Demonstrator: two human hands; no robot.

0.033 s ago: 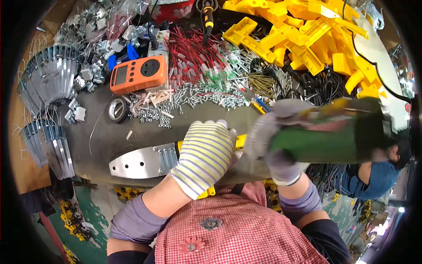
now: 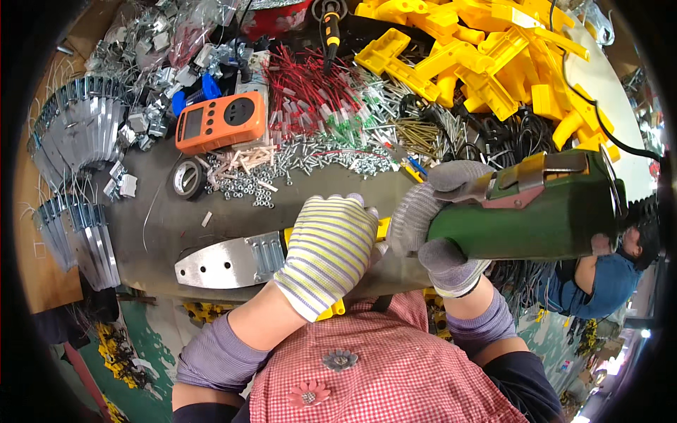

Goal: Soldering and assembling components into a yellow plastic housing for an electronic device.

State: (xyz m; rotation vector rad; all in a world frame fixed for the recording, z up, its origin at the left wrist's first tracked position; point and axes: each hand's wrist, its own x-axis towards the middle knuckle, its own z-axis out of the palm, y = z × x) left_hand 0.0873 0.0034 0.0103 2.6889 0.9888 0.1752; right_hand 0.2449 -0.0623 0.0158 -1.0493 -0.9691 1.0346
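Note:
My left hand (image 2: 328, 243), in a yellow-and-grey striped glove, is closed around the yellow plastic handle (image 2: 383, 228) of a tool with a wide metal plate. That metal plate (image 2: 227, 261) points left, has several dark holes and a ribbed section, and lies at the table's near edge. My right hand (image 2: 434, 225), in a grey glove, is wrapped round the left end of a dark green power tool (image 2: 522, 229) with a metal lever on top. The green tool is held level, right of the handle; my fingers hide its left end.
An orange meter (image 2: 222, 122), black tape (image 2: 187, 178), loose nuts (image 2: 247, 189) and screws (image 2: 303, 155) lie beyond my hands. Red wires (image 2: 303, 77) and yellow plastic shells (image 2: 486, 63) are piled behind. Metal blades (image 2: 84, 127) fan out at left. Another person (image 2: 596, 285) is at right.
The green power tool, blurred before, now shows sharply and has shifted slightly left and down with my right hand. My left hand has hardly moved.

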